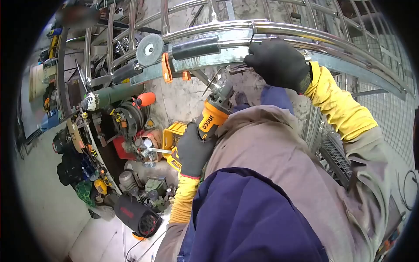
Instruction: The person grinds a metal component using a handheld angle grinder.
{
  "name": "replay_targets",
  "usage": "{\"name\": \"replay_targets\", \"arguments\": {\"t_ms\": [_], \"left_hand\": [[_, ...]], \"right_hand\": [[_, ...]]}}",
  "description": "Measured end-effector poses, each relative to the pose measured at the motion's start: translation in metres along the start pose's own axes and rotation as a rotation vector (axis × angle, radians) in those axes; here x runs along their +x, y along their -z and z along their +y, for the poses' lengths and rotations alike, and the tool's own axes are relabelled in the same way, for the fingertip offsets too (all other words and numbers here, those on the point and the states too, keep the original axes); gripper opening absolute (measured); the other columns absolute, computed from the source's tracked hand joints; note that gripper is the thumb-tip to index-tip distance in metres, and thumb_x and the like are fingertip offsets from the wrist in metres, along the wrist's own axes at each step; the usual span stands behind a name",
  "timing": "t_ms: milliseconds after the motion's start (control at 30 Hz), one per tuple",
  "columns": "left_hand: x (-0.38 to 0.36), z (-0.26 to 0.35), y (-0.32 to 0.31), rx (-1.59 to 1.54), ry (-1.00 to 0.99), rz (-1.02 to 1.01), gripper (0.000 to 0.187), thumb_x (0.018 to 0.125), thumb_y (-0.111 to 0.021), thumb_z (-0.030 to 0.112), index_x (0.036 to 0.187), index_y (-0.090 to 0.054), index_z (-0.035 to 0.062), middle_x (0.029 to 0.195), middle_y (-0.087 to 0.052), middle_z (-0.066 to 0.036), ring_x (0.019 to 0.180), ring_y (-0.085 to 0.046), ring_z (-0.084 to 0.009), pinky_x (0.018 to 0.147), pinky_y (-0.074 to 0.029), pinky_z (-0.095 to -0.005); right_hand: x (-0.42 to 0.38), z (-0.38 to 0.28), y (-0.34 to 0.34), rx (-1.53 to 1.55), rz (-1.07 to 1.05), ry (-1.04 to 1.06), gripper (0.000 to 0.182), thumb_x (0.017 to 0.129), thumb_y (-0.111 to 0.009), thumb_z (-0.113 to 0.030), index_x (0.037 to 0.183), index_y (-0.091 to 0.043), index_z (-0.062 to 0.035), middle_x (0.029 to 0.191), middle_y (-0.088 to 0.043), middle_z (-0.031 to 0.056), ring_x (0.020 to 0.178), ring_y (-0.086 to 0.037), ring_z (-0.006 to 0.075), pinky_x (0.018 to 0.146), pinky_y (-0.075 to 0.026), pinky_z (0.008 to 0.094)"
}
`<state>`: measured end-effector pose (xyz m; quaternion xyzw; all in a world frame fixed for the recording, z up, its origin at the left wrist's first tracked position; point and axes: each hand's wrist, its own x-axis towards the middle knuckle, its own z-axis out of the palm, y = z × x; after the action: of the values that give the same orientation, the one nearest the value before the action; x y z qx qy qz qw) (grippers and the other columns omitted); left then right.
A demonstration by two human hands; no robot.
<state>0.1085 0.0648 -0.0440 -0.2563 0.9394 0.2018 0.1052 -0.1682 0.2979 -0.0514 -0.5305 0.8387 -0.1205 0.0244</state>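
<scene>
My left hand (194,150), in a black glove, is wrapped round the body of an orange and grey angle grinder (213,114). The grinder's disc (211,83) points up toward the metal frame, apart from it. My right hand (278,62), also gloved in black, lies on the shiny metal tubes (314,43) with its fingers curled down; what they hold, if anything, is hidden. Left of it, a black sleeve-like piece (195,48) and a round grey disc (149,49) rest on the tubes. An orange clamp (166,68) sits at the beam's edge.
A green cylinder (114,96) lies at the left beneath the frame. Below are a yellow crate (174,131), a red container (123,147) and a dark bag (132,214). Cables trail on the floor. Wire mesh (393,126) stands at the right.
</scene>
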Motion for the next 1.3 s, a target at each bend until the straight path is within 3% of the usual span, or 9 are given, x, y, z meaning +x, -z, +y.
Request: {"name": "replay_targets", "arguments": {"t_ms": [67,167,800,867,967,1033,1300], "left_hand": [[0.000,-0.005,0.000,-0.004,-0.028,0.008,0.043,0.086,-0.086,0.038,0.107,-0.064,0.0071,0.092,-0.076,-0.021,0.085,-0.075,-0.0457,0.072,-0.057,-0.0541],[0.003,-0.002,0.006,0.018,-0.051,0.001,0.043,0.086,-0.087,0.037,0.105,-0.063,0.0071,0.090,-0.075,-0.020,0.082,-0.074,-0.0447,0.069,-0.057,-0.0532],[0.009,-0.002,0.009,0.039,-0.102,0.001,0.043,0.088,-0.086,0.042,0.101,-0.064,0.0069,0.088,-0.075,-0.020,0.080,-0.074,-0.0438,0.068,-0.057,-0.0527],[0.009,-0.002,0.008,0.051,-0.103,-0.004,0.043,0.088,-0.085,0.042,0.102,-0.064,0.0070,0.088,-0.075,-0.020,0.080,-0.074,-0.0438,0.068,-0.057,-0.0528],[0.010,-0.003,0.007,-0.005,-0.198,0.051,0.044,0.088,-0.085,0.043,0.103,-0.064,0.0068,0.087,-0.075,-0.020,0.080,-0.074,-0.0440,0.068,-0.057,-0.0527],[0.010,-0.001,0.008,0.051,-0.107,-0.001,0.044,0.087,-0.085,0.042,0.103,-0.065,0.0068,0.086,-0.075,-0.020,0.079,-0.074,-0.0444,0.068,-0.057,-0.0526],[0.008,0.001,0.012,0.052,-0.157,0.017,0.039,0.087,-0.083,0.037,0.103,-0.063,0.0068,0.085,-0.074,-0.020,0.079,-0.074,-0.0447,0.067,-0.057,-0.0531]], "right_hand": [[0.001,0.002,0.004,-0.018,-0.030,0.018,0.011,0.088,-0.075,-0.013,0.098,-0.078,-0.0095,0.089,-0.070,0.0167,0.086,-0.075,0.0389,0.077,-0.061,0.0512],[-0.001,0.007,-0.003,0.000,0.049,0.044,0.005,0.087,-0.071,-0.010,0.092,-0.071,-0.0086,0.092,-0.066,0.0129,0.084,-0.072,0.0343,0.075,-0.060,0.0485],[0.001,0.008,-0.008,-0.035,0.087,0.056,0.004,0.088,-0.072,-0.013,0.091,-0.074,-0.0116,0.090,-0.067,0.0117,0.083,-0.073,0.0342,0.073,-0.061,0.0480],[0.002,0.005,-0.002,-0.059,0.010,0.032,0.004,0.088,-0.072,-0.013,0.091,-0.074,-0.0114,0.090,-0.067,0.0112,0.083,-0.074,0.0338,0.074,-0.061,0.0475],[0.000,0.009,-0.008,-0.045,0.053,0.049,0.003,0.088,-0.072,-0.013,0.090,-0.073,-0.0111,0.090,-0.068,0.0111,0.083,-0.074,0.0340,0.074,-0.061,0.0473],[0.001,0.009,-0.008,-0.044,0.049,0.042,0.003,0.088,-0.072,-0.014,0.089,-0.073,-0.0109,0.090,-0.067,0.0111,0.082,-0.074,0.0340,0.074,-0.061,0.0474],[0.000,0.009,-0.007,-0.015,0.057,0.056,0.004,0.088,-0.072,-0.014,0.088,-0.072,-0.0106,0.089,-0.067,0.0115,0.080,-0.073,0.0342,0.071,-0.061,0.0481]]}}
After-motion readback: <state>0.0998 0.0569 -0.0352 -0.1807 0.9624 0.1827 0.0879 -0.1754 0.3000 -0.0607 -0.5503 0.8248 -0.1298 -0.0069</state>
